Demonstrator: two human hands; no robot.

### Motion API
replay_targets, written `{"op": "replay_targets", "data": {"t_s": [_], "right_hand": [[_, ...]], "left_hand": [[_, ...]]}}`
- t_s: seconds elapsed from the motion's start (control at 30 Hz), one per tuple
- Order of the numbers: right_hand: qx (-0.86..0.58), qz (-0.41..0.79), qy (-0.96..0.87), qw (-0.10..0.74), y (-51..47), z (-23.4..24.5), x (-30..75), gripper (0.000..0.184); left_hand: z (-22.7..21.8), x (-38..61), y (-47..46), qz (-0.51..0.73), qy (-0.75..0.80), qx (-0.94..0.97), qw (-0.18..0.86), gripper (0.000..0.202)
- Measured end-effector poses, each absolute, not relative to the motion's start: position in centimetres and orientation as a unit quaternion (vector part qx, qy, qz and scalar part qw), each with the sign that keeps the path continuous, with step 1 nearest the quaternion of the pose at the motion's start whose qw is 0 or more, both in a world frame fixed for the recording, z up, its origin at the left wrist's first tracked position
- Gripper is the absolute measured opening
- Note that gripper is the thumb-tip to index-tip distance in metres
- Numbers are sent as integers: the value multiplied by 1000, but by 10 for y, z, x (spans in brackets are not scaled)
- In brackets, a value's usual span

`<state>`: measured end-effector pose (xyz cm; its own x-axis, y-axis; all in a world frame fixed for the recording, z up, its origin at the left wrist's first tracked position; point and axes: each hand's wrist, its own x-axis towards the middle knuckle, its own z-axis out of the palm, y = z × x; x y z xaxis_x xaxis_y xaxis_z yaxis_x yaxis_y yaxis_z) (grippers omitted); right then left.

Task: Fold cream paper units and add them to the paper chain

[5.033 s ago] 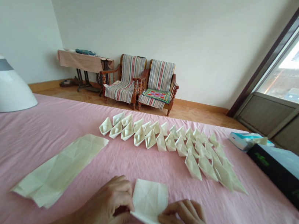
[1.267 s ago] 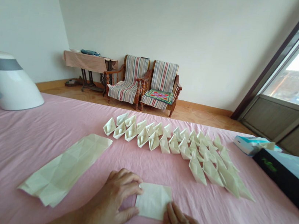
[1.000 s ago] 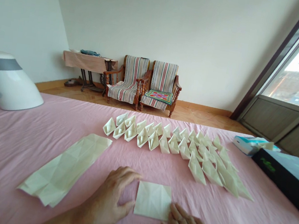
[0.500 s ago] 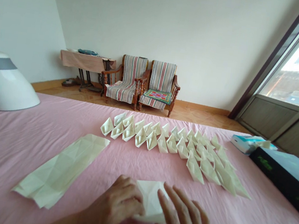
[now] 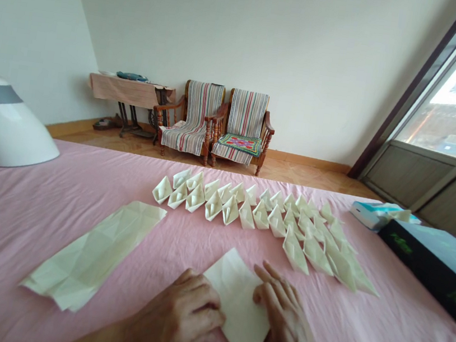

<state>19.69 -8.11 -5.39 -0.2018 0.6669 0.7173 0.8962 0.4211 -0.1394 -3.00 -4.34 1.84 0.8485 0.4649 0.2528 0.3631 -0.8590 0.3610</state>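
Note:
A cream sheet of paper (image 5: 237,300), turned with one corner away from me, lies on the pink cloth between my hands. My left hand (image 5: 188,315) has its fingers curled and closed on the sheet's left edge. At the right edge my right hand (image 5: 282,309) grips the paper with bent fingers; its thumb is hidden. Beyond them stand several folded paper boats (image 5: 262,216) in rows. To the left lies a long stack of creased paper (image 5: 97,254).
A white and grey jug (image 5: 9,126) stands at the left on the pink tablecloth (image 5: 95,175). On the right are a black box (image 5: 430,267) and a tissue pack (image 5: 368,213). Past the table's far edge are two wooden armchairs (image 5: 200,124) and a cloth-covered side table (image 5: 126,90).
The paper has turned so that a corner points away, and it lies flatter, showing more surface. My right hand has gone from spread fingers over it to bent fingers at its right edge.

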Motion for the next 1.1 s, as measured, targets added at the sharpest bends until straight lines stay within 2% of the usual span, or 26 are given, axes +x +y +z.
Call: {"op": "replay_targets", "data": {"t_s": [0.13, 0.2, 0.4, 0.5, 0.63, 0.77, 1.1], "right_hand": [[-478, -217, -772, 358, -90, -39, 194, 30], [-456, -179, -799, 349, -96, -30, 189, 34], [-472, -88, -770, 419, -96, -36, 188, 28], [-501, -41, -775, 385, -93, -49, 196, 28], [-555, 16, -752, 356, -91, -60, 199, 9], [-588, 61, -717, 370, -89, -62, 195, 18], [-641, 72, -681, 348, -84, -56, 188, 19]], "left_hand": [[20, -29, -44, 149, 231, 947, 165, 11], [20, -28, -44, 146, 235, 946, 168, 11], [13, -31, -41, 159, 223, 944, 183, 9], [9, -33, -40, 167, 210, 946, 184, 10], [6, -34, -38, 176, 201, 946, 185, 10], [4, -34, -39, 186, 190, 945, 190, 11], [1, -34, -38, 215, 192, 938, 192, 12]]}}
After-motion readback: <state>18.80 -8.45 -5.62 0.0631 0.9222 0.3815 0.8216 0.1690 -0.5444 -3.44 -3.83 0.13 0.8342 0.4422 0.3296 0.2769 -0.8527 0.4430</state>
